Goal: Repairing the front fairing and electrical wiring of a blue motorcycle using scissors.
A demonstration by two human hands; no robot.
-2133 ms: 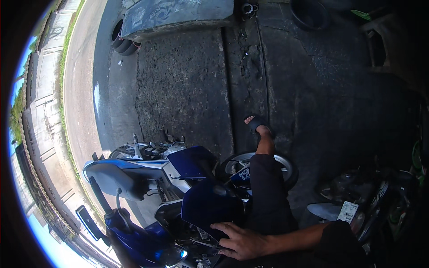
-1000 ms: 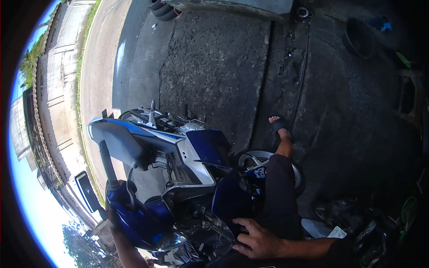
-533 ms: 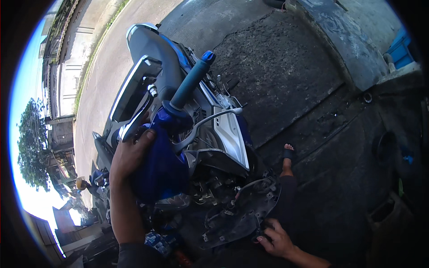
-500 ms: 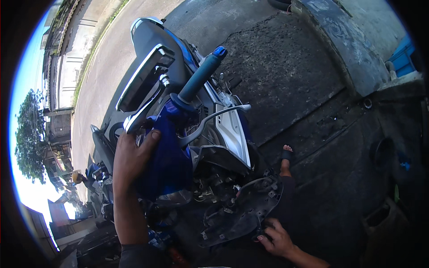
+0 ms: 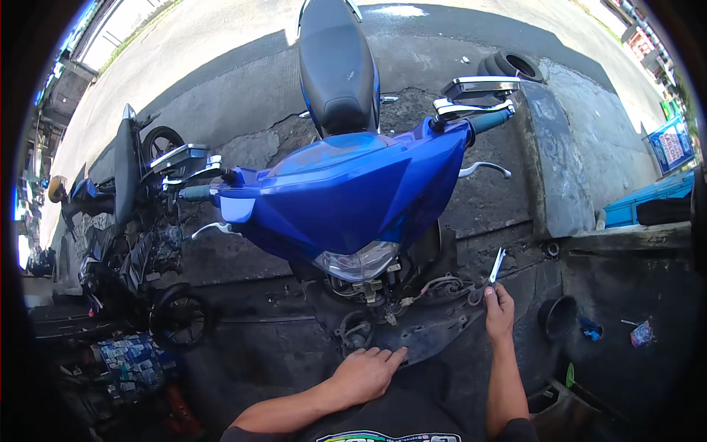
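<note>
A blue motor scooter faces me, its front cover [image 5: 331,202] and headlight [image 5: 359,263] above a dark plastic panel [image 5: 427,342]. Wires run over that panel beneath the headlight. On the panel's near edge lies my left hand [image 5: 368,376], fingers outstretched and loosely bent, with nothing seen in them. To the right, my right hand [image 5: 499,313] is closed around what looks like a pair of scissors [image 5: 498,267]. Their silver blades point up and away, and a dark loop handle shows beside my thumb.
Another dark motorcycle [image 5: 129,221] stands at left, above a patterned box [image 5: 136,361]. Stacked tires [image 5: 512,66] sit far right by a concrete ledge [image 5: 556,162]. A black bowl [image 5: 557,317] and a blue scrap [image 5: 590,328] lie on the floor at right.
My view has swung round to face the scooter's front. My left hand has left the mirror stem for the panel; my right hand has moved from the panel's edge and now shows the scissors.
</note>
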